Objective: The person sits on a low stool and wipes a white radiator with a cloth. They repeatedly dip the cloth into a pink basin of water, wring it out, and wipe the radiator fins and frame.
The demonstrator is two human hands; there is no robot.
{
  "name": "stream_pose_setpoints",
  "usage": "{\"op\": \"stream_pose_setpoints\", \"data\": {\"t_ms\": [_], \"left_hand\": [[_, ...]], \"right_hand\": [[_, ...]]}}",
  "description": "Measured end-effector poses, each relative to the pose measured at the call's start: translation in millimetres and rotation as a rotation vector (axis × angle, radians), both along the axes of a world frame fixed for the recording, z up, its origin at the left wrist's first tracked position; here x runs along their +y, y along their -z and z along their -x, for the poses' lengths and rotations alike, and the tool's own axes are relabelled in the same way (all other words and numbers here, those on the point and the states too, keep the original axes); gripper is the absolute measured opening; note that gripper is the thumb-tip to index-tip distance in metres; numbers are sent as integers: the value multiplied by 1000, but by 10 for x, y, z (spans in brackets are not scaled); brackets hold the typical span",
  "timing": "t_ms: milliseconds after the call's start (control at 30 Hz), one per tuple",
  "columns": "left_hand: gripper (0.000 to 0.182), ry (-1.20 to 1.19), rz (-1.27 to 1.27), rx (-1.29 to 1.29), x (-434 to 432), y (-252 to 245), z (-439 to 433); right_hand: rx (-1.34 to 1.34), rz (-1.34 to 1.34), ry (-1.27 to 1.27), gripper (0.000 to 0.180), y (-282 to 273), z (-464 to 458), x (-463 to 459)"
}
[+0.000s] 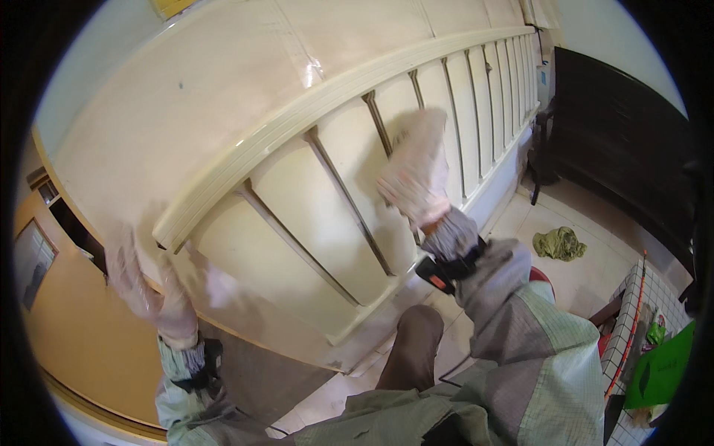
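Note:
A long cream radiator (301, 223) with upright columns and a cream top rail (268, 134) runs along the wall from lower left to upper right. My right hand (418, 167), blurred and in a thin pale glove, is in front of the columns at the middle; its palm side is hidden, so I cannot tell whether it holds a cloth. My left hand (150, 284), also in a thin clear glove, is raised beside the left end of the top rail, with its fingers apart and nothing seen in it.
A crumpled olive cloth (559, 243) lies on the tiled floor. Dark furniture (619, 150) stands at the right. Nearer is a table with a checked cover (619, 323), holding a green bag (661, 368). An orange-tan door (83, 334) is at the left.

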State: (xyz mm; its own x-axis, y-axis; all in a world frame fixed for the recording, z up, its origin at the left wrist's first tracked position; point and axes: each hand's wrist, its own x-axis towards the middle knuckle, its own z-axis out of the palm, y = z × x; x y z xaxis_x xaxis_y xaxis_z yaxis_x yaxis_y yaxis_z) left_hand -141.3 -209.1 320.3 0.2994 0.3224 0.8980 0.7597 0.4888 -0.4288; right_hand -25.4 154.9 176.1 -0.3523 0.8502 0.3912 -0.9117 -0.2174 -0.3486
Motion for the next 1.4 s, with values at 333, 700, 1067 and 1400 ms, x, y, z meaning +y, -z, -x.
{"op": "stream_pose_setpoints", "data": {"t_ms": [333, 700, 1067, 1400], "left_hand": [[38, 399, -103, -283, 552, 277, 535], [27, 684, -287, -405, 732, 339, 566], [26, 571, -286, -342, 726, 326, 540], [25, 809, -358, -411, 837, 325, 543]], "right_hand": [[-599, -508, 1167, 91, -680, 737, -423], [-580, -728, 1193, 97, -149, 640, -390], [-608, -635, 1200, 100, -521, 700, -428], [-620, -675, 1203, 105, 6, 666, -314]]}}
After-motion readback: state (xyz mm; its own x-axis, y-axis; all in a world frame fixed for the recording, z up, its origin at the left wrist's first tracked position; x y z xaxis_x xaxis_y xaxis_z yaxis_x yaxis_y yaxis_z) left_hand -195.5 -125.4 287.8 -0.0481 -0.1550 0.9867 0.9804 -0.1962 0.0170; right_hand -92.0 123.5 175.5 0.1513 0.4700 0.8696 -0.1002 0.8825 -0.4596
